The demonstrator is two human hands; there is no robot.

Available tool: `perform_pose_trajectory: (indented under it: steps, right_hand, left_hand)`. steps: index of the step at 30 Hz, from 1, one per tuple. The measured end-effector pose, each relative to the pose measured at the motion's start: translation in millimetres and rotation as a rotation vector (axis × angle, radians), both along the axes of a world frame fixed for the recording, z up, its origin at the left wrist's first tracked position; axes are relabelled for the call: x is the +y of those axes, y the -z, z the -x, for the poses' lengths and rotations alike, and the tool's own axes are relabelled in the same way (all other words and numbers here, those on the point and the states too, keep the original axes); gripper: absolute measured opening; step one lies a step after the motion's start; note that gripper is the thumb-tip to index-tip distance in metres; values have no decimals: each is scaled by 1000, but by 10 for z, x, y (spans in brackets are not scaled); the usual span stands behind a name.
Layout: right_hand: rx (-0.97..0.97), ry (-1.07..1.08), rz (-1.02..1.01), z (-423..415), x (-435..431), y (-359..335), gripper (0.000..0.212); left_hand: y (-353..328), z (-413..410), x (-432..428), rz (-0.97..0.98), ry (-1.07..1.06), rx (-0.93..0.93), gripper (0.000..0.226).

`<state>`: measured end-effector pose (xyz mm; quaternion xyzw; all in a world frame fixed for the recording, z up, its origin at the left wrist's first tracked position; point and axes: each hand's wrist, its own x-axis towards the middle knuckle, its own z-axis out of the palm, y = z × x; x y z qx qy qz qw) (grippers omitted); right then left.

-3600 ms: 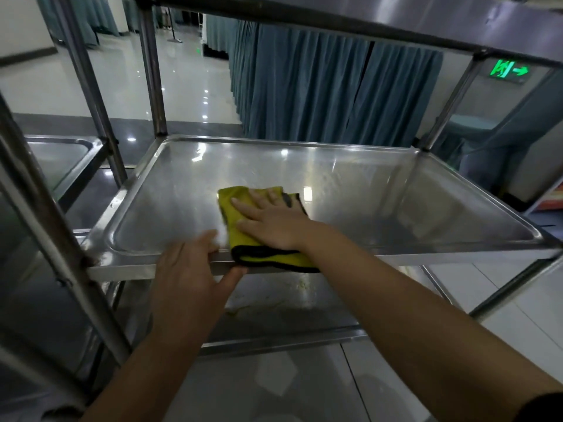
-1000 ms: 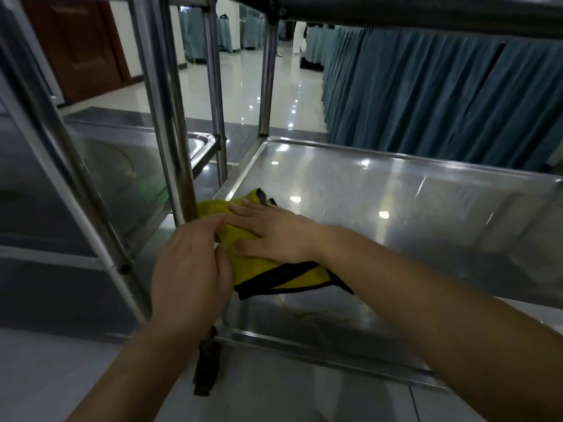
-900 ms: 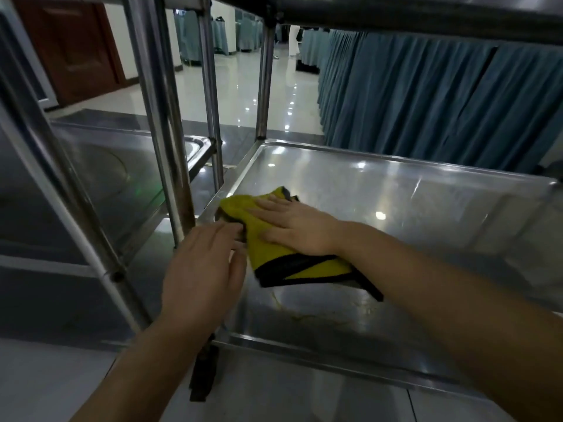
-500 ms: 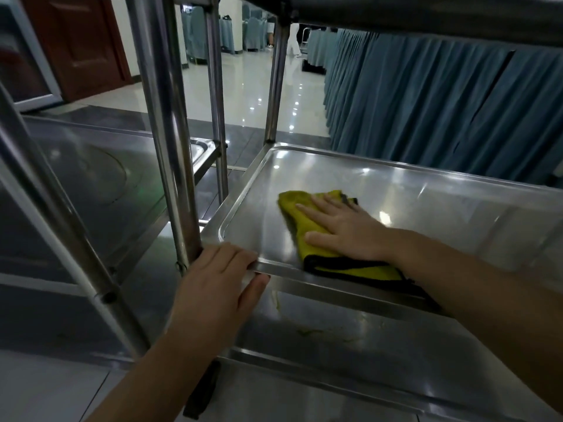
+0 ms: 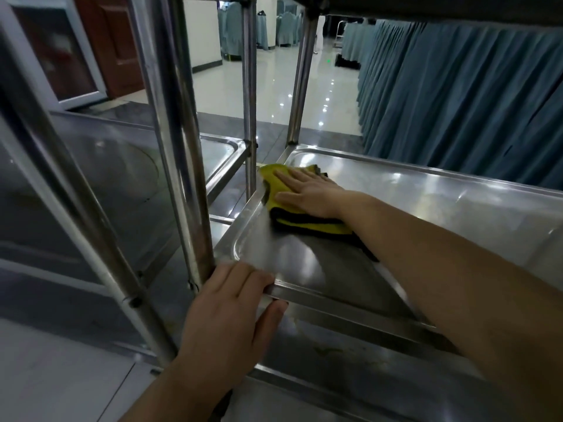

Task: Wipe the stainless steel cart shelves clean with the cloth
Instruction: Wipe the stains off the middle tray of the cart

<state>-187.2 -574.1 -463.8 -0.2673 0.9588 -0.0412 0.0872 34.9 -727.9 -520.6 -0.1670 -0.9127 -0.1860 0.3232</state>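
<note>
Since the frame half a second earlier, your right hand (image 5: 307,194) and the cloth (image 5: 269,178) have travelled from the near part of the middle shelf (image 5: 426,214) to its far left corner. Your left hand (image 5: 231,303) has stayed on the near left corner of the same shelf.

At the far left, a brown door (image 5: 112,47) stands behind a neighbouring cart (image 5: 128,166), whose steel shelf lies at about the same height as yours. The near upright post (image 5: 182,153) of your cart rises just left of your left hand.

Your left hand holds the front rim of the middle shelf beside that post. The fingers lie over the top of the rim and the thumb is tucked under the edge, so the rim is clamped between them.

The cloth is yellow with a black border and lies folded on the middle shelf. Its far edge reaches the left rim of the shelf, close to the far upright post (image 5: 300,80). Your right hand lies flat on top of the cloth, fingers straight and together, palm down, pressing it against the steel. The forearm crosses the shelf from the lower right.

The lower shelf (image 5: 350,357) shows beneath the front rim, with faint smears on its surface. To the right, blue-grey curtains (image 5: 457,95) hang behind the cart.
</note>
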Motion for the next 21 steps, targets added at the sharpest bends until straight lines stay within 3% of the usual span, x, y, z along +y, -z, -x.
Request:
perform_pose_trajectory:
  steps: [8, 17, 21]
  right_hand:
    - [4, 211, -86, -231, 935, -3, 66]
    - [61, -333, -41, -673, -55, -23, 62]
    - [51, -382, 11, -516, -382, -8, 58]
  left_hand:
    - [21, -67, 137, -42, 16, 16, 24]
    - [91, -20, 117, -82, 21, 78, 28]
    - [103, 4, 83, -69, 18, 71, 29]
